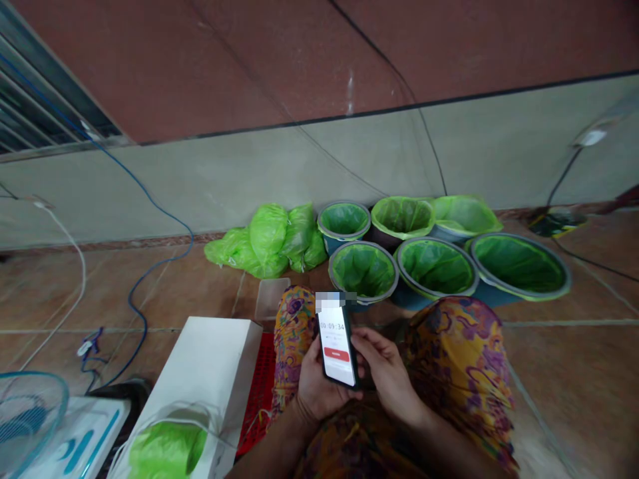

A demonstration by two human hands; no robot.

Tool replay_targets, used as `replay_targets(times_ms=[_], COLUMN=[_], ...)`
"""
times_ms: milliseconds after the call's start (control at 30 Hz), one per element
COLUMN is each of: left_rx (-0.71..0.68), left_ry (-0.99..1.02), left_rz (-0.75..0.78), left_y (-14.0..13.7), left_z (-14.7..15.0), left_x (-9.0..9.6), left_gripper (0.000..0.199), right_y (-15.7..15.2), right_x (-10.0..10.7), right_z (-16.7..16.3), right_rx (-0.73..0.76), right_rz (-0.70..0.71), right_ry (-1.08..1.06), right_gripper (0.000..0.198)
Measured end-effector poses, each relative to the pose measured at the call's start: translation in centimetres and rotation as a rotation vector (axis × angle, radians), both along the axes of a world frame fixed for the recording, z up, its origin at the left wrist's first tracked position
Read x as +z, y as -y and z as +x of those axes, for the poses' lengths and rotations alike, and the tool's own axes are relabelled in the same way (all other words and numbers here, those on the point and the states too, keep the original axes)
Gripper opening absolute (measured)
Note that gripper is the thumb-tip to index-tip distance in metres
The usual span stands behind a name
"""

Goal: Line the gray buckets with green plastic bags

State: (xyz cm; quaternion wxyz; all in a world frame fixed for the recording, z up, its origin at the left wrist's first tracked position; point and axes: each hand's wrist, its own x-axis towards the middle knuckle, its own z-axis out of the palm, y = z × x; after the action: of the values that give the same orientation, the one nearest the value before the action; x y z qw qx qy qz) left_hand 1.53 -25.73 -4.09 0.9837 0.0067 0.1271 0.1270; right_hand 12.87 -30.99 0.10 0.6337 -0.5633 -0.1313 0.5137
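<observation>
Between my knees, a dark-edged smartphone (337, 339) lies tilted in my left hand (319, 382), whose fingers wrap under it and along its side. Its lit screen shows a running time of 00:09:34 above a red button. My right hand (384, 366) is at the phone's right edge, fingers curled and fingertips against its side. Just beyond the phone stand several bins lined with green bags, the nearest being a grey-rimmed bin (364, 271). Patterned trousers (462, 372) cover my legs on both sides of the hands.
Tied, filled green bags (269, 239) lie by the wall, left of the bins. At my left are a white box (200, 372) with a green bag roll (167, 449) on top, a red basket (253, 389) and a fan (32, 419). A blue cable (142, 276) crosses the tiled floor.
</observation>
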Motion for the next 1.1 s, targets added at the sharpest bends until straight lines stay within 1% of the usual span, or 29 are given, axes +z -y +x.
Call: replay_targets(times_ms=[100, 167, 333, 467, 633, 800, 867, 1000, 1100], left_rx=[0.02, 0.032, 0.024, 0.009, 0.019, 0.048, 0.065, 0.114, 0.129], left_ry=[0.019, 0.027, 0.013, 0.04, 0.021, -0.037, -0.065, -0.171, -0.273], left_rz=[-0.009, -0.001, 0.004, 0.032, 0.07, 0.097, 0.104, 0.116, 0.126], left_y=[0.0, 0.0, -0.1, -0.3, -0.3, 0.0, 0.1, 0.2, 0.3], left_z=[-0.2, -0.4, -0.5, -0.5, -0.2, 0.3, 0.5, 1.0, 1.4], left_x=[0.1, 0.0, -0.2, 0.0, 0.0, -0.7, -1.1, -2.0, -2.4], left_gripper=[0.059, 0.06, 0.067, 0.069, 0.07, 0.065, 0.062, 0.058, 0.058], right_y=[-0.2, -0.3, -0.4, -0.4, -0.3, -0.2, -0.3, -0.5, -0.5], right_x=[1.0, 1.4, 1.5, 1.2, -0.2, -2.0, -2.7, -4.3, -5.7], right_z=[-0.6, -0.7, -0.5, 0.0, 1.4, 2.4, 2.5, 2.7, 2.7], right_rx=[0.017, 0.039, 0.059, 0.055, 0.026, 0.011, 0.006, -0.016, 0.012], right_rz=[-0.026, -0.034, -0.045, -0.027, -0.042, -0.034, -0.035, -0.084, -0.094], right_ry=[-0.009, -0.031, -0.136, -0.198, -0.27, -0.379, -0.434, -0.511, -0.505], right_gripper=[0.036, 0.037, 0.034, 0.028, 0.026, 0.017, 0.017, 0.019, 0.018])
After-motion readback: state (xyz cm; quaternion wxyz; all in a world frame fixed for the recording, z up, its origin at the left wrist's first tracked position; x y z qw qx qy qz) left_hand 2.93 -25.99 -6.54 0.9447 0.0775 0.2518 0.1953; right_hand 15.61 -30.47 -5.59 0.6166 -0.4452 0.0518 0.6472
